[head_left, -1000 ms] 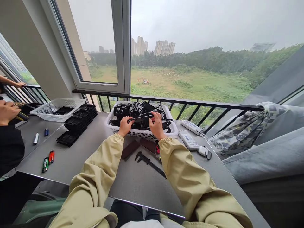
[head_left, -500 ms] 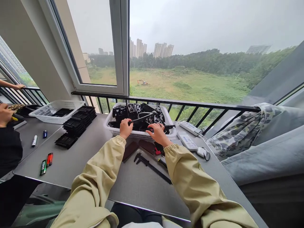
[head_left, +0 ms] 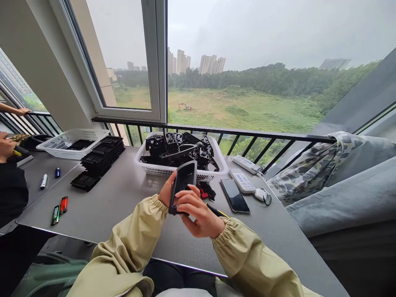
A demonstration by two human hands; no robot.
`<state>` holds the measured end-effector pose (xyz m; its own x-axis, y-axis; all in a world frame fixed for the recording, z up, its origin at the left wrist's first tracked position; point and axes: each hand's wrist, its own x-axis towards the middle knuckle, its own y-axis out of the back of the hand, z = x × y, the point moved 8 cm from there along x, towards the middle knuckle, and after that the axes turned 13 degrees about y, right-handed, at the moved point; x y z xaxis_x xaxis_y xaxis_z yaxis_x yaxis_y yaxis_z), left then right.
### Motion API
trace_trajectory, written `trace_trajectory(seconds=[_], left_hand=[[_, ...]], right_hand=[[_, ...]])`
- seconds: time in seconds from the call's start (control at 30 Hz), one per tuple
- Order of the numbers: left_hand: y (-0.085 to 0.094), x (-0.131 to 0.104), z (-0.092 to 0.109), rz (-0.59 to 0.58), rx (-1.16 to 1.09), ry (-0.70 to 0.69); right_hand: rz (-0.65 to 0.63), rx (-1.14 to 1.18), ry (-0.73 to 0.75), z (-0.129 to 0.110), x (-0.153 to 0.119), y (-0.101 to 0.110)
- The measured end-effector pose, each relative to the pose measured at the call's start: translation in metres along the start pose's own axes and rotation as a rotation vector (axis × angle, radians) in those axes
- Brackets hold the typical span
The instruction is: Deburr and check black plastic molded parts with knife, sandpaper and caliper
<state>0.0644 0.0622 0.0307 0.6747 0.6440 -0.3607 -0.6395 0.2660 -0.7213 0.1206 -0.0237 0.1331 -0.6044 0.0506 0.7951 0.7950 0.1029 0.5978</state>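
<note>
A black, rounded rectangular plastic frame is tilted up above the near side of the table. My left hand grips its left edge, thumb along the side. Across the lower end of the frame lie the bent fingers of my right hand, touching it; the exact hold of the fingertips is partly hidden. Just behind stands a white plastic basket, heaped with black plastic parts. A black and red item and a yellow-edged tool lie close to my right hand, partly covered.
A dark phone, white boxes and a white fob lie right. Left are stacked black trays, another white basket, lighters and a white tube. Another person's hand shows far left.
Both hands have come back from the basket toward me, lifting the black frame out over the table. The phone at right now shows uncovered; the caliper is hidden behind my hands and sleeve.
</note>
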Motion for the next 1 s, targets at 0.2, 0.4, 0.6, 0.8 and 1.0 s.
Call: trace_trajectory(seconds=[0.2, 0.4, 0.6, 0.8, 1.0], left_hand=[[0.052, -0.005, -0.015, 0.235, -0.119, -0.100], [0.077, 0.003, -0.024, 0.310, -0.016, -0.202], [0.095, -0.004, -0.021, 0.349, -0.223, -0.312], [0.096, -0.009, -0.020, 0.315, -0.325, -0.357], [0.098, -0.008, -0.023, 0.289, -0.330, -0.341]], right_hand=[[0.198, -0.067, -0.254, 0.017, -0.063, -0.024], [0.279, -0.134, -0.482, 0.055, -0.090, -0.039], [0.158, -0.138, -0.552, 0.076, -0.111, -0.041], [-0.371, -0.259, -0.815, 0.091, -0.148, -0.055], [-0.532, -0.202, -0.917, 0.083, -0.152, -0.068]])
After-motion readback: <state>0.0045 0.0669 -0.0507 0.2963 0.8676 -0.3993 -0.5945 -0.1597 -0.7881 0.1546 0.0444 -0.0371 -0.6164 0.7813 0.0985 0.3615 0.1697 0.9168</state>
